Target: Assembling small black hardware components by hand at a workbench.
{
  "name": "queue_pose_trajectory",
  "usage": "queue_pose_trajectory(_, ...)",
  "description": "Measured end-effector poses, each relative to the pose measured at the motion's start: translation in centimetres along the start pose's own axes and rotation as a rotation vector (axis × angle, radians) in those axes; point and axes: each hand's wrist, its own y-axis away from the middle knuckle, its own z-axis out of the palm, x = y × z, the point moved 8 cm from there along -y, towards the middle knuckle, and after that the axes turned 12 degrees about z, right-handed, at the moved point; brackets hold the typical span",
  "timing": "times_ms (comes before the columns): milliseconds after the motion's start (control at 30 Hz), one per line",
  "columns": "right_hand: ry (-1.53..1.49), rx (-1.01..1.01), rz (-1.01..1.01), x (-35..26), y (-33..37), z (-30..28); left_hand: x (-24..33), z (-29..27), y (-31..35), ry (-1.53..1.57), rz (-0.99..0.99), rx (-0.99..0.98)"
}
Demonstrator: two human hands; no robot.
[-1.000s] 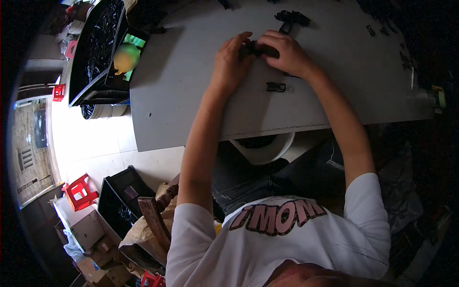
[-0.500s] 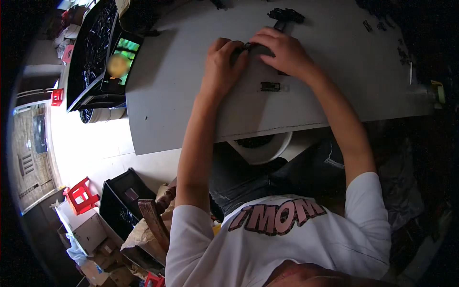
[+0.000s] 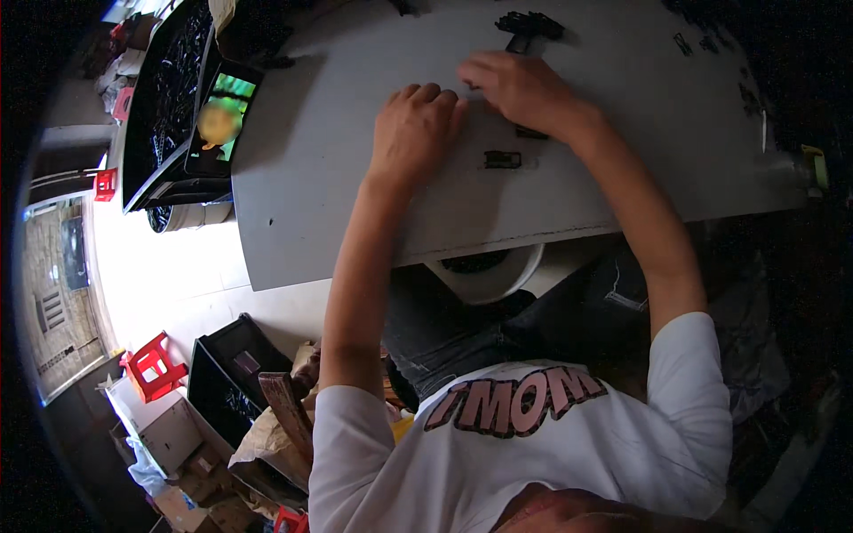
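Above the grey tabletop (image 3: 320, 178) my left hand (image 3: 416, 129) is closed, its knuckles up and fingers curled under. What it grips is hidden. Just to its right is my right hand (image 3: 524, 89), with thumb and fingers drawn together and pointing toward the left one; anything small between them cannot be made out. A small black rectangular part (image 3: 503, 160) lies on the table nearer to me. Another dark piece (image 3: 531, 133) shows partly beneath my right wrist. Beyond the right hand sits a heap of thin black pieces (image 3: 530, 25).
At the left, a phone with a lit screen (image 3: 218, 120) leans by a large black bin (image 3: 173, 80) of black parts. More black pieces (image 3: 751, 93) lie along the table's right side. A white bucket (image 3: 515, 284) stands under the front edge. Red stools (image 3: 155, 369) and a black crate (image 3: 227, 355) are lower left.
My hands have moved slightly apart. The left has turned knuckles-up and shifted a little toward me; the small dark piece seen between the fingertips no longer shows.
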Motion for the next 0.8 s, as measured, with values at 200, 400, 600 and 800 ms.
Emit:
queue_pose_trajectory(200, -0.843, -0.026, 0.536, 9.0, 5.9, -0.7, 1.3, 1.1, -0.4, 0.072, -0.044, -0.064)
queue_pose_trajectory(400, -0.632, 0.072, 0.384, 9.1, 7.1, -1.0, -0.4, 3.1, -0.9, 0.062, -0.267, -0.241)
queue_pose_trajectory(600, -0.163, 0.214, 0.314, 3.5, 8.2, -4.3, -0.6, 2.4, -2.3, 0.020, -0.310, -0.240)
queue_pose_trajectory(800, -0.077, 0.058, 0.253, 2.2, 8.4, -2.5, -1.7, 3.1, -2.6, -0.045, -0.437, -0.382)
